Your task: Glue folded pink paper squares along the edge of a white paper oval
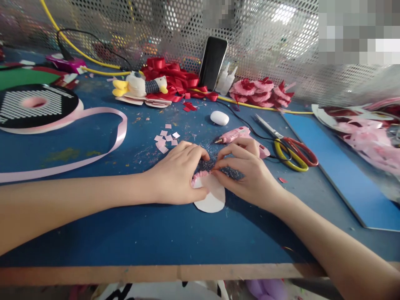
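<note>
A white round disc lies on the blue table, with small pink ruffles along its far left rim. My left hand grips the disc's left side, its thumb flat on top and its fingers curled round the far edge. At the upper right rim, the thumb and fingertips of my right hand are pinched together, and whatever is between them is too small to make out. Just beyond my hands are several small pink ribbon squares and a pink glue gun, partly hidden behind my right hand.
Scissors lie right of the glue gun, near a blue board. A pink ribbon spool trails ribbon at left. Behind are a plush duck, red ribbon, a phone, a white mouse and pink-red rosettes.
</note>
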